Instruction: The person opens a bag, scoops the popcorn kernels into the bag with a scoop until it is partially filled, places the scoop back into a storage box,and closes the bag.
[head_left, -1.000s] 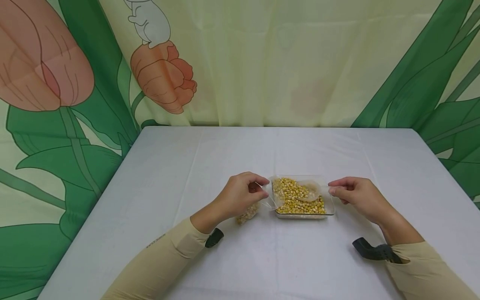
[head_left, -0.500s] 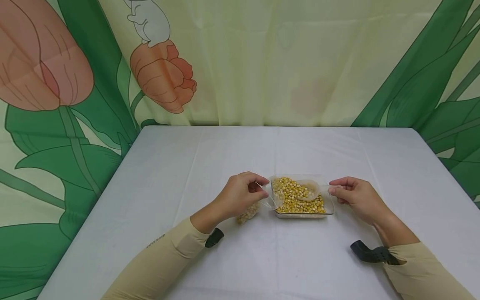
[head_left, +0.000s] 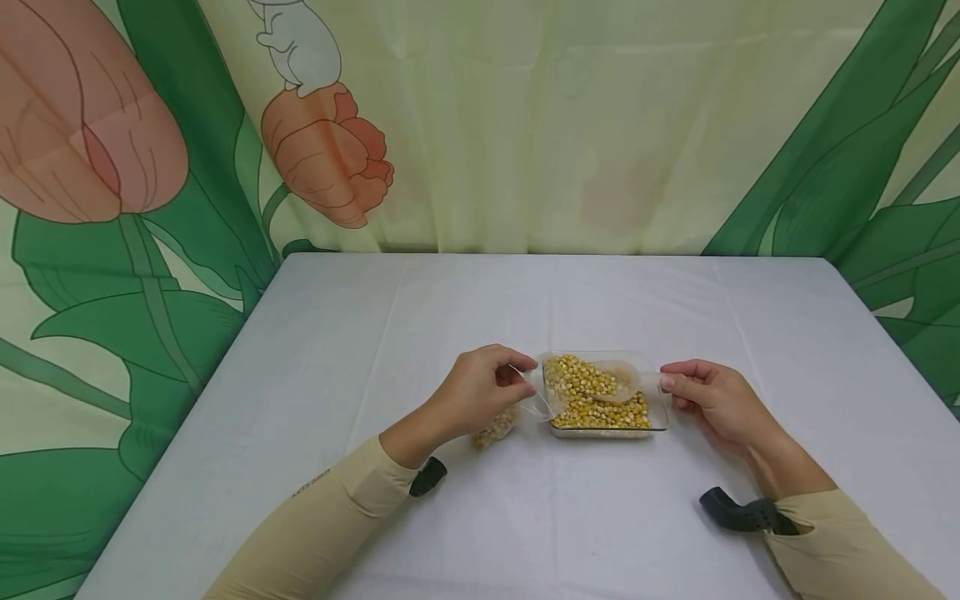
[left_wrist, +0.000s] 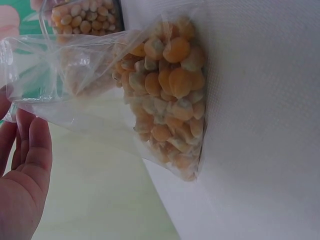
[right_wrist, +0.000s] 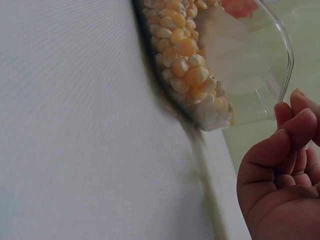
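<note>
A clear rectangular glass container (head_left: 603,432) holds yellow corn kernels (head_left: 603,414). In it lies a translucent whitish scoop (head_left: 622,383), with kernels heaped at its left end. My right hand (head_left: 720,400) pinches the scoop's handle just beyond the container's right rim; the grip is partly hidden in the right wrist view. My left hand (head_left: 483,383) pinches the top of a clear plastic bag (left_wrist: 160,95) beside the container's left side. Kernels fill the bag's lower part, which rests on the table. The bag's mouth reaches the container's left rim.
A white cloth covers the table (head_left: 420,308). Behind it hangs a pale curtain (head_left: 600,125) printed with tulips and leaves. Black wrist-worn devices (head_left: 738,510) stick out from both beige sleeves above the table.
My right hand has shifted slightly right and its wrist has dropped a little, still pinching the scoop's handle. My left hand and the bag have barely moved.
</note>
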